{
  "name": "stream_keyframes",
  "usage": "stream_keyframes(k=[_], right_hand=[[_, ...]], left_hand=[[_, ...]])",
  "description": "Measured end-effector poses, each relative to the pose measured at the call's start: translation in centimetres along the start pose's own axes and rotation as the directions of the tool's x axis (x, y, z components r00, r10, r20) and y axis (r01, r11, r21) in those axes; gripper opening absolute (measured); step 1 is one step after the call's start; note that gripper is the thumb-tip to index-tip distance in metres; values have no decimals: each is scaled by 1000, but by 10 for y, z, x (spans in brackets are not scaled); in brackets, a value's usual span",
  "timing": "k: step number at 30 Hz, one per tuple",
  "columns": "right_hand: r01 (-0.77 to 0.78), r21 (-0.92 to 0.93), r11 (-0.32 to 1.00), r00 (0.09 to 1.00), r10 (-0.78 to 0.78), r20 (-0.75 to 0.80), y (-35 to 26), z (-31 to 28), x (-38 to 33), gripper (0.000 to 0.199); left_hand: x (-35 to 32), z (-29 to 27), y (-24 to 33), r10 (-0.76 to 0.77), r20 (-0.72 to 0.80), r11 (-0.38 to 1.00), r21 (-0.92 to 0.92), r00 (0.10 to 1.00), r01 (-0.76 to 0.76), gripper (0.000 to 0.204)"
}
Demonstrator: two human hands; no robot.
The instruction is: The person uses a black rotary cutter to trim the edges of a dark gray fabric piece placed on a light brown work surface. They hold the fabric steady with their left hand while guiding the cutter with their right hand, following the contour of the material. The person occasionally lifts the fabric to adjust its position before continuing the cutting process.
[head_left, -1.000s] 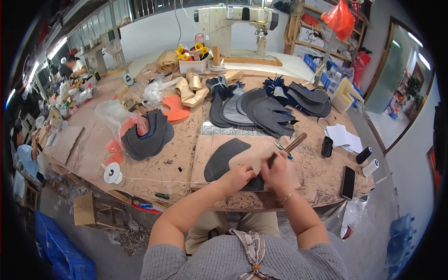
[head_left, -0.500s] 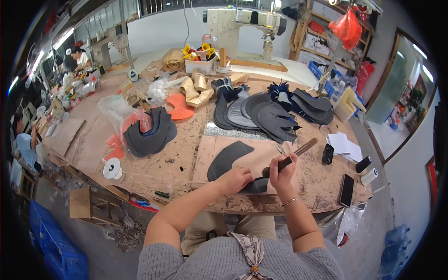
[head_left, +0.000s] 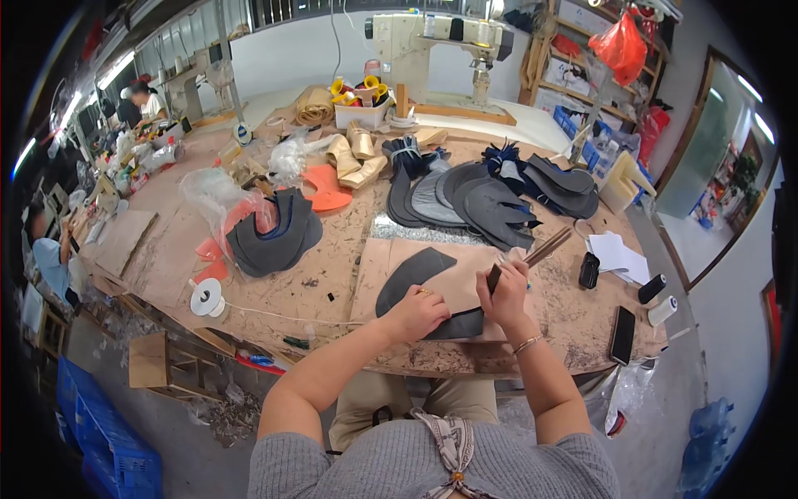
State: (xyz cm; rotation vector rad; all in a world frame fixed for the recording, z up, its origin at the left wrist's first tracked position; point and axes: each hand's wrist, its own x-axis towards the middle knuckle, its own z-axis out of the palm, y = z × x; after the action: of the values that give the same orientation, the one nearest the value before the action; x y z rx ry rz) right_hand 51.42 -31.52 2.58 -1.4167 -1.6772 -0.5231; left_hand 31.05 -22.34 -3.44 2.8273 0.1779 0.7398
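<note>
A dark grey curved piece [head_left: 411, 274], probably a shoe-upper part, lies on a tan board [head_left: 465, 259] in front of me. My left hand [head_left: 418, 314] is closed, its bunched fingertips at the piece's inner edge. A thin white tape [head_left: 291, 318] runs from a white spool [head_left: 207, 298] toward my left wrist; its far end is hidden. Above the piece's right end, my right hand [head_left: 505, 293] is wrapped round a hand tool with a dark end and a long brown shaft [head_left: 549, 246]. Its exact kind is unclear.
Stacked dark grey pieces [head_left: 274, 233] lie left, and more [head_left: 478, 200] behind the board. A phone [head_left: 621, 335], thread cones [head_left: 662, 311], a black case [head_left: 588, 270] and white paper [head_left: 619, 256] lie right. A sewing machine [head_left: 432, 50] stands behind. Two people work far left.
My right hand has raised the tool slightly away from the piece and turned it. My left hand stays at the piece's edge. The whole view has shifted slightly.
</note>
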Motion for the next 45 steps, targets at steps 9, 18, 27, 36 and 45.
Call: stream_keyframes(k=[9, 18, 27, 36, 45], right_hand=[[0, 58, 998, 999, -4, 53, 0, 4, 6, 19], [-95, 33, 995, 984, 99, -148, 23, 10, -13, 24], [-67, -2, 998, 971, 65, -230, 16, -3, 4, 21], [-18, -87, 996, 976, -1, -216, 12, -9, 10, 17], [19, -72, 997, 995, -25, -96, 23, 8, -1, 18]], left_hand=[[0, -2, 4, -17, -2, 999, 34, 1000, 17, 7], [35, 43, 39, -225, -186, 949, 180, 957, 258, 4], [24, 27, 27, -165, -140, 980, 86, 976, 178, 3], [23, 28, 28, -187, -169, 974, 99, 968, 205, 8], [17, 25, 27, -157, -168, 982, 82, 973, 173, 8]])
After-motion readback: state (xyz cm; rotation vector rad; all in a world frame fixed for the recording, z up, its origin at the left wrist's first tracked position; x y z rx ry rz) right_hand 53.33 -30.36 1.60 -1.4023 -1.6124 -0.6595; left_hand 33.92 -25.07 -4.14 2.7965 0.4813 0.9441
